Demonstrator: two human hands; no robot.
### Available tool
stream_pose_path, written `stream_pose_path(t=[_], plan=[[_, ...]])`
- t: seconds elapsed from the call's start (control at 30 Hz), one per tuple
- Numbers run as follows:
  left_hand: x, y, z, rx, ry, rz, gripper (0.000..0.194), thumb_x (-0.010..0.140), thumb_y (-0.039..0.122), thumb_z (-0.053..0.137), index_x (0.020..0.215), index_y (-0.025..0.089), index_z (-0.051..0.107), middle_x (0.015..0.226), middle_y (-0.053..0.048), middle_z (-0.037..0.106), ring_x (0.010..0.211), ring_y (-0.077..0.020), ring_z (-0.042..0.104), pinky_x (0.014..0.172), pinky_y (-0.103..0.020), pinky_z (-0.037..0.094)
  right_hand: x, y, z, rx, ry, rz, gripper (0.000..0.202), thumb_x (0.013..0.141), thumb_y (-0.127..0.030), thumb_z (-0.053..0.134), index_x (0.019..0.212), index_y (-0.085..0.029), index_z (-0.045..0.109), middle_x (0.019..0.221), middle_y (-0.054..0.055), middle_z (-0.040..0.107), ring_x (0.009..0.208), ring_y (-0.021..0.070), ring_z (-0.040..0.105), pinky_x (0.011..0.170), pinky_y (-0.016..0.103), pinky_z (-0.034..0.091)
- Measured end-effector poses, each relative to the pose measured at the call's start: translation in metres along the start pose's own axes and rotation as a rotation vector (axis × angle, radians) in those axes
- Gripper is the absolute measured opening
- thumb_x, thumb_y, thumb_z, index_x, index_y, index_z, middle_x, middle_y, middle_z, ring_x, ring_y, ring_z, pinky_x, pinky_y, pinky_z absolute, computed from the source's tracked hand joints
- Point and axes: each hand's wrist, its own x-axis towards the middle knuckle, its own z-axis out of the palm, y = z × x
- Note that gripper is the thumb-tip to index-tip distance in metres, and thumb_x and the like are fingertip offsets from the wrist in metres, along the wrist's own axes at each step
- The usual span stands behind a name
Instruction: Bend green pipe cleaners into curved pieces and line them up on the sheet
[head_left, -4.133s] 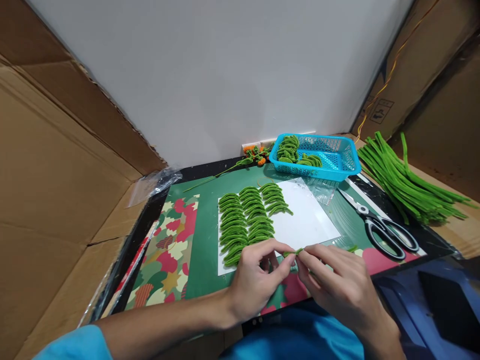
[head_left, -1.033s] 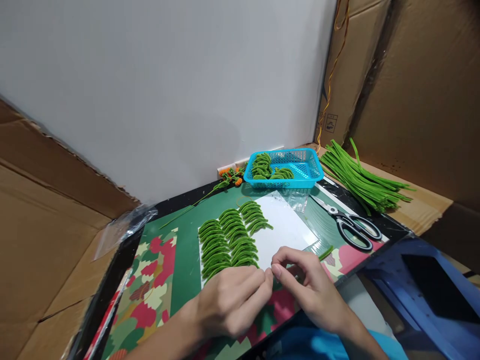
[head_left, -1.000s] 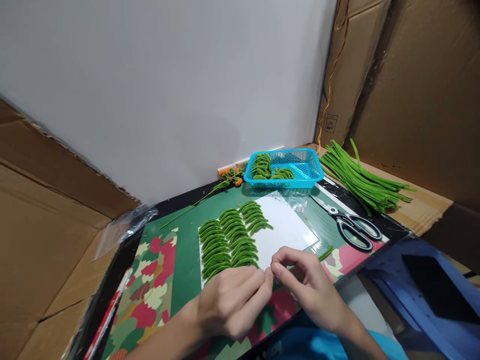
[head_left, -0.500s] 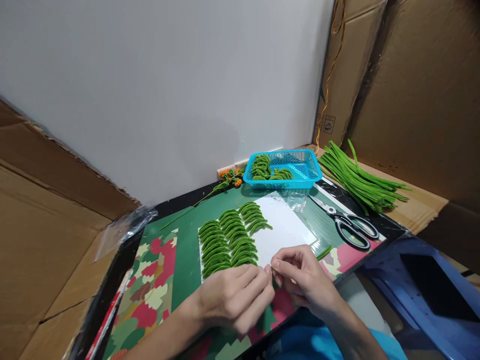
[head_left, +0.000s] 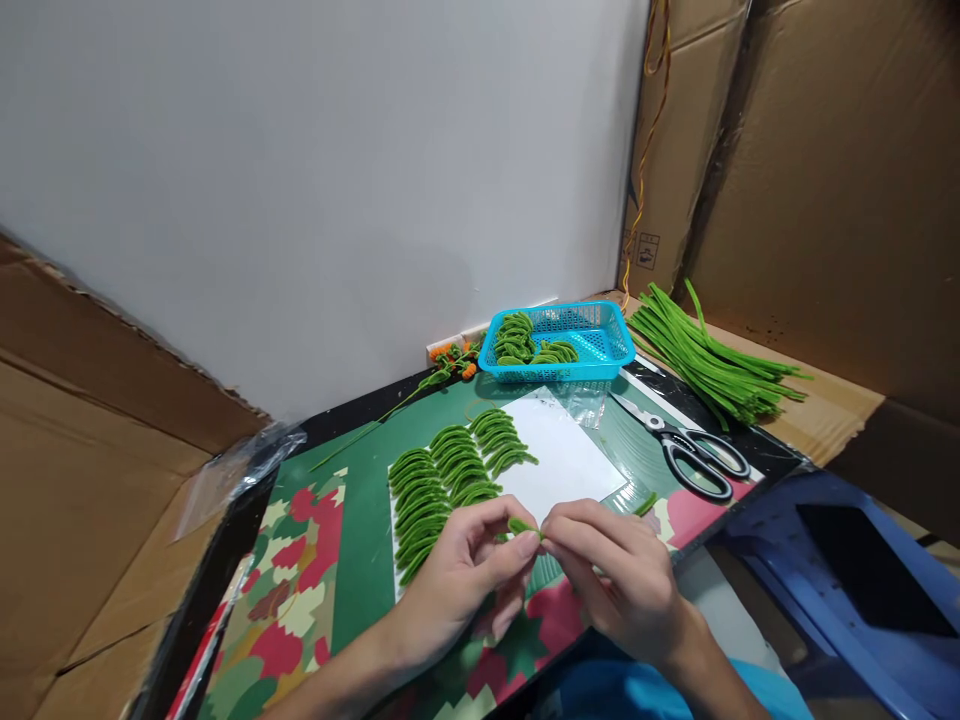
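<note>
Between my two hands is a short green pipe cleaner piece point(head_left: 519, 525), bent at one end. My left hand point(head_left: 472, 565) pinches it between thumb and finger, and the fingertips of my right hand point(head_left: 619, 565) close on its other end, touching the left thumb. Part of the piece is hidden by the fingers. Just beyond lies a white sheet point(head_left: 566, 450) bearing rows of curved green pipe cleaner pieces point(head_left: 420, 500). To the right of my right hand, another short green pipe cleaner piece point(head_left: 646, 504) rests on the mat.
Black-handled scissors point(head_left: 697, 455) lie at the right, blades partly apart. Behind the sheet stands a blue basket point(head_left: 559, 372) with more curved green pieces. A bundle of green pipe cleaners point(head_left: 712, 360) sits at far right. Orange flowers point(head_left: 457, 360) lie near the wall.
My left hand has turned and its fingers have opened out around the pinch, bringing the bent green piece into view. My right hand has rolled over, its fingers now pointing left.
</note>
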Motion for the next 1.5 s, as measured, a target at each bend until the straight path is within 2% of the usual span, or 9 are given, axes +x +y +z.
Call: stream_pose_path(t=[0.23, 0.37, 0.57, 0.67, 0.77, 0.87, 1.1, 1.27, 1.5], plan=[[-0.005, 0.003, 0.0, 0.17, 0.117, 0.125, 0.035, 0.103, 0.051, 0.071, 0.09, 0.019, 0.064, 0.062, 0.007, 0.043, 0.052, -0.0082, 0.037, 0.049, -0.019, 0.031, 0.001, -0.002, 0.003, 0.063, -0.07, 0.043, 0.015, 0.107, -0.008, 0.054, 0.108, -0.018, 0.065, 0.087, 0.006, 0.071, 0.074, 0.0175, 0.067, 0.061, 0.027, 0.049], [-0.01, 0.007, -0.003, 0.509, 0.161, 0.314, 0.027, 0.108, 0.037, 0.063, 0.09, 0.018, 0.068, 0.078, 0.0, 0.059, 0.069, -0.0124, 0.05, 0.062, -0.022, 0.04, 0.001, -0.01, 0.004, 0.225, -0.104, 0.276, 0.014, 0.109, -0.017, 0.053, 0.099, -0.021, 0.062, 0.084, 0.001, 0.062, 0.069, 0.0145, 0.058, 0.063, 0.027, 0.045], [-0.01, 0.014, -0.011, 0.989, 0.023, 0.777, 0.02, 0.105, 0.008, 0.048, 0.093, 0.02, 0.057, 0.073, 0.001, 0.056, 0.06, -0.0131, 0.044, 0.055, -0.027, 0.033, 0.001, -0.014, 0.012, 0.701, -0.158, 0.751, 0.034, 0.11, -0.048, 0.06, 0.09, -0.021, 0.061, 0.071, -0.005, 0.047, 0.056, 0.0101, 0.041, 0.05, 0.023, 0.031], [-0.007, 0.018, -0.014, 1.294, -0.038, 1.017, 0.027, 0.108, 0.006, 0.038, 0.095, 0.02, 0.057, 0.07, -0.001, 0.057, 0.057, -0.0162, 0.045, 0.051, -0.032, 0.032, -0.001, -0.007, 0.016, 1.058, -0.206, 1.032, 0.046, 0.097, -0.062, 0.074, 0.087, -0.019, 0.062, 0.066, -0.008, 0.047, 0.041, 0.0045, 0.028, 0.037, 0.02, 0.022], [-0.005, 0.018, -0.017, 1.416, -0.056, 1.1, 0.027, 0.111, 0.008, 0.036, 0.108, 0.016, 0.062, 0.071, -0.003, 0.062, 0.057, -0.0184, 0.049, 0.051, -0.034, 0.035, -0.002, -0.003, 0.014, 1.134, -0.238, 1.082, 0.046, 0.094, -0.061, 0.079, 0.086, -0.019, 0.063, 0.067, -0.008, 0.05, 0.039, 0.0028, 0.025, 0.034, 0.019, 0.022], [-0.006, 0.015, -0.017, 1.166, 0.011, 0.945, 0.025, 0.112, 0.012, 0.04, 0.116, 0.016, 0.065, 0.077, -0.003, 0.065, 0.062, -0.0158, 0.054, 0.056, -0.028, 0.041, -0.002, -0.006, 0.008, 0.915, -0.197, 0.913, 0.035, 0.105, -0.053, 0.069, 0.092, -0.021, 0.062, 0.066, -0.008, 0.042, 0.048, 0.0063, 0.028, 0.042, 0.02, 0.025], [-0.007, 0.018, -0.007, 0.254, 0.049, 0.085, 0.034, 0.107, 0.049, 0.066, 0.092, 0.018, 0.064, 0.065, 0.006, 0.046, 0.056, -0.0086, 0.04, 0.05, -0.019, 0.033, -0.003, -0.007, 0.005, 0.092, -0.005, 0.133, 0.017, 0.109, -0.009, 0.051, 0.108, -0.021, 0.063, 0.09, 0.004, 0.064, 0.076, 0.0161, 0.06, 0.064, 0.026, 0.046], [0.001, 0.008, -0.014, -0.056, -0.054, -0.015, 0.036, 0.101, 0.051, 0.075, 0.093, 0.02, 0.058, 0.054, 0.01, 0.044, 0.04, -0.0046, 0.035, 0.041, -0.015, 0.026, 0.0, -0.004, 0.006, 0.031, -0.04, 0.003, 0.016, 0.108, -0.008, 0.051, 0.112, -0.019, 0.063, 0.092, 0.007, 0.069, 0.071, 0.0166, 0.061, 0.061, 0.027, 0.047], [-0.002, 0.006, -0.012, -0.086, -0.104, -0.036, 0.039, 0.1, 0.051, 0.077, 0.092, 0.021, 0.053, 0.051, 0.013, 0.041, 0.038, -0.0033, 0.035, 0.039, -0.012, 0.029, 0.001, -0.004, 0.004, 0.142, -0.089, 0.032, 0.016, 0.105, -0.007, 0.051, 0.109, -0.021, 0.058, 0.084, 0.002, 0.061, 0.072, 0.0164, 0.056, 0.061, 0.029, 0.039]])
